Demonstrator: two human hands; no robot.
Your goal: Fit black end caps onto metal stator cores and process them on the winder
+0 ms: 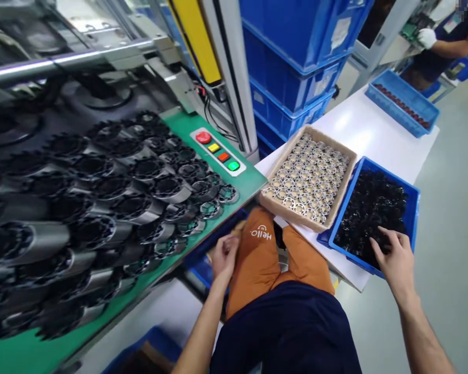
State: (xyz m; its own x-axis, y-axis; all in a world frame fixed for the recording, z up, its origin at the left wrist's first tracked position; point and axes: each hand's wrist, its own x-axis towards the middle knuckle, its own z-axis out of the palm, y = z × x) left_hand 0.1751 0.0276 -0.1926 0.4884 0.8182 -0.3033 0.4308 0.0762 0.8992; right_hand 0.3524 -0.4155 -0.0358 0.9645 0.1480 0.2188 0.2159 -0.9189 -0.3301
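Observation:
My right hand (395, 257) is over the near edge of a blue bin (413, 208) full of small black parts (374, 202); its thumb and index finger are apart, and nothing shows between them. Beside my orange-clad thigh, my left hand (225, 254) has its fingers curled together; whatever they hold, if anything, is hidden. Left of the bin, a cardboard box (296, 214) holds rows of metal rings (315, 174). Many metal rings with black inserts (171, 187) stand on the green worktop (218, 213) at the left.
A button panel (218, 151) lies on the green worktop's far edge. Behind it stand a metal machine post (234, 78) and stacked blue crates (288, 67). A light blue tray (403, 104) sits on the white table (378, 135). A person's gloved hand (427, 38) shows at top right.

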